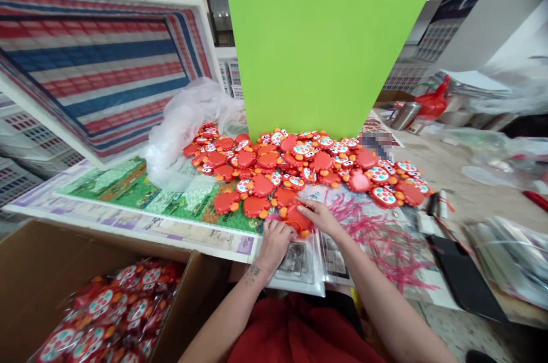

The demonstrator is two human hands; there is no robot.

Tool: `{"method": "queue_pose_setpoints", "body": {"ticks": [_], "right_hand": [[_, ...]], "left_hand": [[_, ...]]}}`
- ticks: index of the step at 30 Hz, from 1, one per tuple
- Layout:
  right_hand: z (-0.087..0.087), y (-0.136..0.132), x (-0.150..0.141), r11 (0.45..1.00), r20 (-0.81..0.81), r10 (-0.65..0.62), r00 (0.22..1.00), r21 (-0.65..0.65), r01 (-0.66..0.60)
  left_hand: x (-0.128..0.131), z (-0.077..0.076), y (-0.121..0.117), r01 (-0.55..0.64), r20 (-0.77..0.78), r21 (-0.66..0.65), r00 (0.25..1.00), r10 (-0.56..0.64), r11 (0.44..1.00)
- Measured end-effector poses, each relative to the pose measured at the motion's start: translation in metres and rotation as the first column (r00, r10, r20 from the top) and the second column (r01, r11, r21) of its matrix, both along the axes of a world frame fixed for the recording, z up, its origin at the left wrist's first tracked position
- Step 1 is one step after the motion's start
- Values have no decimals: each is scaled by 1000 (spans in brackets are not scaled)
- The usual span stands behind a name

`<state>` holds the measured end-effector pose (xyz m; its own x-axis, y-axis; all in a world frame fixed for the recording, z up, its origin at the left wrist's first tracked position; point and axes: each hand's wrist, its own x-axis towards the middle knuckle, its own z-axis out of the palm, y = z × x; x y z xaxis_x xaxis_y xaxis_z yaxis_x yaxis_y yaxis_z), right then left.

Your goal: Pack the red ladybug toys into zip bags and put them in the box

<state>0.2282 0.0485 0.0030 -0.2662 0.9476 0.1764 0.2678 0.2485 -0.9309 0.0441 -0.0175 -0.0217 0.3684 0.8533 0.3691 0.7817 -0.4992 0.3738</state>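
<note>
A red crab-shaped toy with orange feet lies plain side up between my hands, at the near edge of the pile. My left hand is closed, its fingers curled at the toy's left edge; a bit of pink shows by its fingertips. From the right, my right hand grips the same toy with fingers on top of it. Under and in front of my hands is a stack of clear plastic bags. Just beyond spreads the pile of similar toys, some showing white faces with coloured dots.
An open carton at lower left contains bagged toys. Behind the pile stands a green board; a striped-lined crate tilts at left beside crumpled clear plastic. Pink strings, a black phone-like slab and bundled bags lie right.
</note>
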Motion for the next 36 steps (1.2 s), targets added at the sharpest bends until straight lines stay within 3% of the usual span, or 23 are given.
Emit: {"method": "queue_pose_setpoints", "body": {"ticks": [4,6,8,11,14,17,20,23,25,27,29,32,34,36], "right_hand": [[-6,1,-28,984,68,178,982,-3,-179],[-6,-2,-35,981,149,174,973,65,-185],[-4,-7,-31,987,255,3,967,154,-44],[-4,-20,-9,960,429,-279,859,153,235],[-10,-37,5,948,516,-297,804,60,311],[-22,-51,-1,954,397,-298,868,99,282],[-30,-58,-17,922,243,-382,892,164,351],[-26,-61,-29,897,110,-432,895,159,413],[-20,-63,-31,898,33,-425,905,139,417],[-14,-66,-32,912,-29,-397,917,97,398],[-10,-69,-31,925,-77,-372,925,56,376],[-6,-71,-29,920,-80,-375,924,94,381],[-1,-72,-28,891,-8,-399,917,234,389],[4,-71,-28,843,97,-407,908,422,333]], "left_hand": [[1,1,-2,-36,89,81,996,29,996],[1,2,-1,-28,159,93,987,13,995],[0,3,1,-15,204,67,979,1,998],[0,8,7,10,216,-30,976,-3,999],[-1,21,13,41,198,-183,980,-4,982],[-2,36,18,57,149,-316,989,-10,947],[-3,46,17,104,135,-371,989,-57,923],[-4,48,10,195,221,-420,969,-109,886],[-6,46,4,161,307,-365,951,-44,917],[-10,41,-1,19,426,-286,898,109,958],[-15,35,-3,-69,561,-341,786,262,937],[-20,23,-3,111,662,-545,665,345,831],[-20,17,-2,243,703,-586,627,335,773],[-18,14,-1,286,733,-580,593,335,763]]}}
